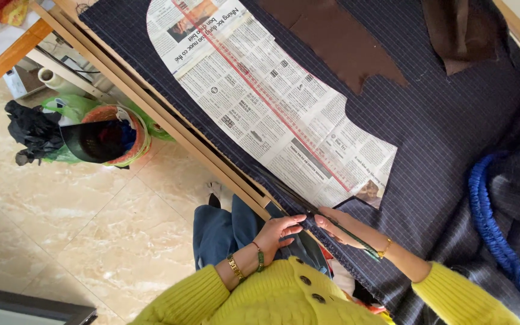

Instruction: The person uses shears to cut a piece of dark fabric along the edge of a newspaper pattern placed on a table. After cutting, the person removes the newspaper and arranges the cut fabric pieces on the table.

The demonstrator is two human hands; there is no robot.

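Newspaper pattern [272,102] lies loose on pinstriped navy cloth [452,138] over the bench [151,114]; both hands [281,232], spread flat, press a ruler [308,207] at its near corner, where a slip could skew it.

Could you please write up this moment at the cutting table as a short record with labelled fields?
Surface: wooden table covered by dark pinstriped fabric
Pattern: newspaper pattern piece lying flat on the fabric, a clear ruler along it
Left hand: at the table's near edge, fingertips by the right hand
Right hand: flat on the fabric, on a long dark scissors-like tool
Other cloth: brown pieces at the far side; blue cord
Floor: basket of scraps on pale tiles
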